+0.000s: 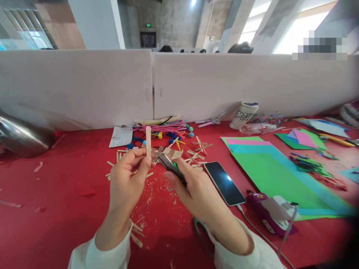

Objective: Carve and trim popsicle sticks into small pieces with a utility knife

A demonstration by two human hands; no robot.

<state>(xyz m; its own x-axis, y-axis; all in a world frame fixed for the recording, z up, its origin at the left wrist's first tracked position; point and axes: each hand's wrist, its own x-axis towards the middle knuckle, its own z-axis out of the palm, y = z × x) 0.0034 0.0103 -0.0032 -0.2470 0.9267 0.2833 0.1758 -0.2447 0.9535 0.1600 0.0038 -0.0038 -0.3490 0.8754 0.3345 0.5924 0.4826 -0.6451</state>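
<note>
My left hand [130, 173] pinches a wooden craft stick [148, 140], which stands upright between thumb and fingers. In my right hand [193, 183] is a utility knife [169, 164] with a dark metal body and a bit of green; its front end points left at the lower part of the stick, and whether it touches I cannot tell. Behind both hands lie several loose craft sticks [176, 154] and some crossed sticks [201, 145]. Pale wood shavings [151, 192] are scattered over the red tabletop [84, 220] below.
Pipe cleaners [165, 127] and a paper slip [120, 137] lie by the white partition [75, 86]. To the right are a phone [224, 183] on a cable, coloured paper sheets [252, 160], a purple box [260, 209] and a paper cup [243, 116]. Scissors [198, 228] lie partly under my right sleeve.
</note>
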